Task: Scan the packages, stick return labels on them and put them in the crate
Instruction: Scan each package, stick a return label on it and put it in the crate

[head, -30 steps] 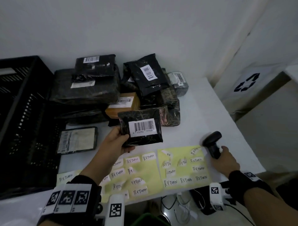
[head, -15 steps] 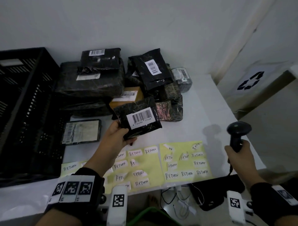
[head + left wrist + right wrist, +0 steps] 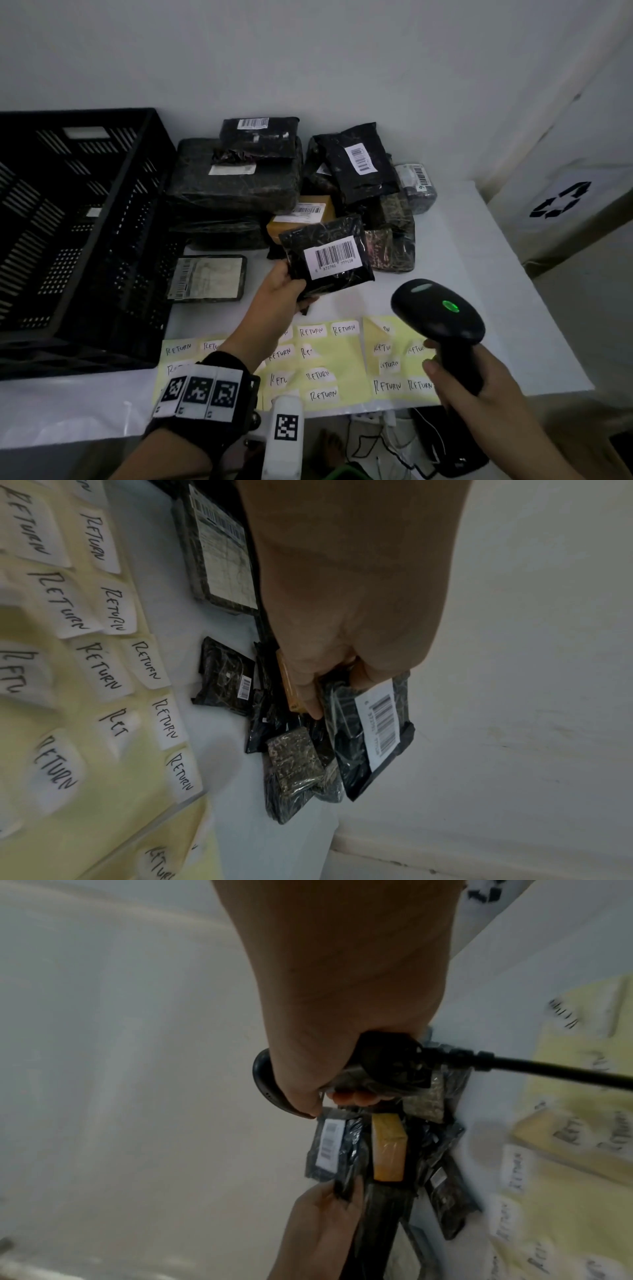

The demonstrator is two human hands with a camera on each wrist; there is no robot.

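Moved since a second earlier: scanner, off the table at lower right and up to centre-right of the head view, nose turned toward the held package; that package itself had shifted little.

Item 1, lower right: my right hand, fingers wrapped round the scanner handle, wrist raised, green lamp lit on the scanner's back. Its cable ran off to the right edge of the right wrist view.

Item 2, bottom centre: sheets of return labels, flat on the table, several spots already bare.

Item 3, centre: my left hand, forearm reaching up from lower left, pinched the package by its lower-left corner, barcode label facing the camera, clear of the table.

Item 4, upper centre: pile of unscanned packages just behind.

Item 5, left: crate.

Risks, as I judged them: a corner pinch on slick wrap could slip; the tilted label could misread; the beam might catch a barcode in the pile behind; the trailing cable could drag the label sheets.
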